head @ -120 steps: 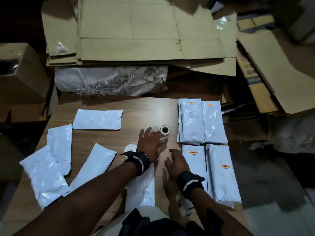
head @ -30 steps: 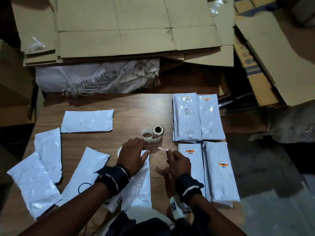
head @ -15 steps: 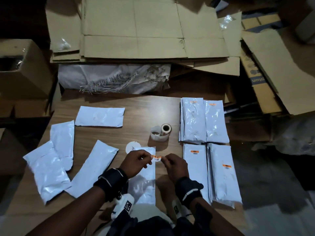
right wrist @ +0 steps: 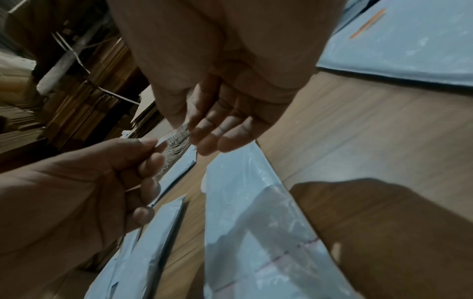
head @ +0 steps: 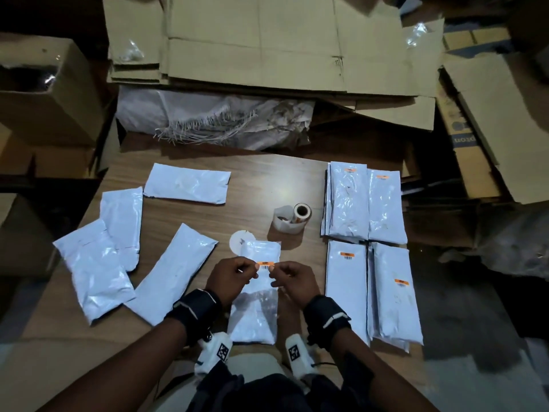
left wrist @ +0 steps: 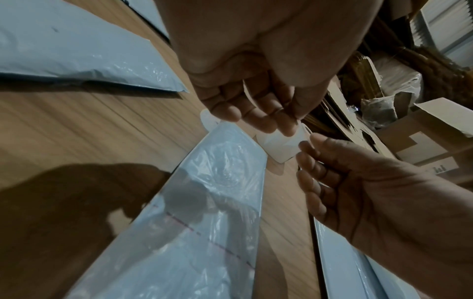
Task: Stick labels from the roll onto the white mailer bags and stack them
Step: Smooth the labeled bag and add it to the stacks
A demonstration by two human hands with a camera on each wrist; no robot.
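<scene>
A small orange-and-white label (head: pixel 265 264) is stretched between both hands just above the far end of a white mailer bag (head: pixel 257 313) lying in front of me. My left hand (head: pixel 252 267) pinches its left end and my right hand (head: pixel 274 270) pinches its right end. In the left wrist view the label (left wrist: pixel 281 145) hangs clear above the bag (left wrist: pixel 204 212). The right wrist view shows the label (right wrist: pixel 176 135) edge-on between the fingertips. The label roll (head: pixel 301 213) stands further back with a loose curl of backing strip (head: pixel 282 223).
Several labelled bag stacks (head: pixel 347 203) (head: pixel 395 295) fill the table's right side. Several unlabelled bags (head: pixel 172 272) (head: pixel 187 184) lie on the left. A white paper disc (head: pixel 237 240) peeks from under the bag. Flattened cardboard (head: pixel 252 40) and a woven sack (head: pixel 214 117) lie beyond the table.
Both hands came back from the roll toward my body. The right hand brought the peeled label over the bag, and the left hand took its other end.
</scene>
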